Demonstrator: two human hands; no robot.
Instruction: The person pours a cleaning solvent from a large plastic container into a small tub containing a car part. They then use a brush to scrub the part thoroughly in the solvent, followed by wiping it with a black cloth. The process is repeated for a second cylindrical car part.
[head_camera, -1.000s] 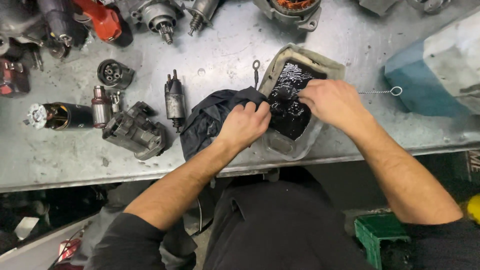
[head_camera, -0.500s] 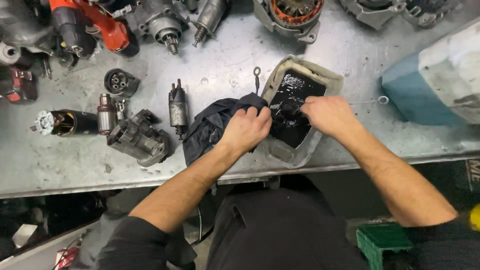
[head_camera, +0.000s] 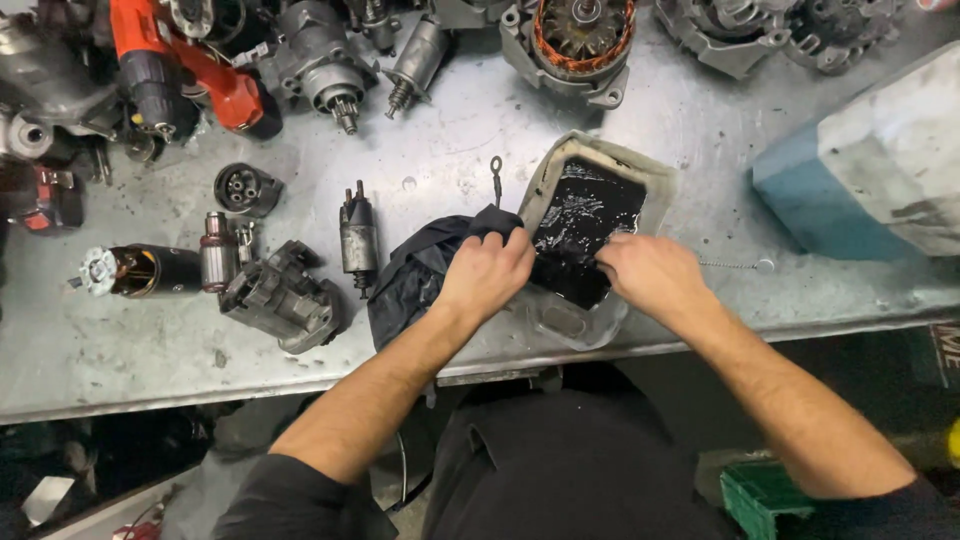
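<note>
A shallow grey tub (head_camera: 640, 165) of black oily liquid (head_camera: 590, 215) sits near the front edge of a metal workbench (head_camera: 450, 150). My left hand (head_camera: 487, 272) grips a dark cloth (head_camera: 415, 275) bunched up against the tub's left side. My right hand (head_camera: 650, 275) reaches into the tub's near end, fingers curled in the black liquid; whether it holds anything is hidden.
Starter motor parts lie to the left: a solenoid (head_camera: 357, 235), a housing (head_camera: 283, 297), an armature (head_camera: 215, 262) and a round cap (head_camera: 245, 187). A red drill (head_camera: 175, 70) and alternators (head_camera: 580, 40) line the back. A blue-and-white block (head_camera: 870, 165) stands at right.
The view has shifted, so the bench sits lower in frame. My right hand has slid toward the tub's near end. My left hand stays on the cloth.
</note>
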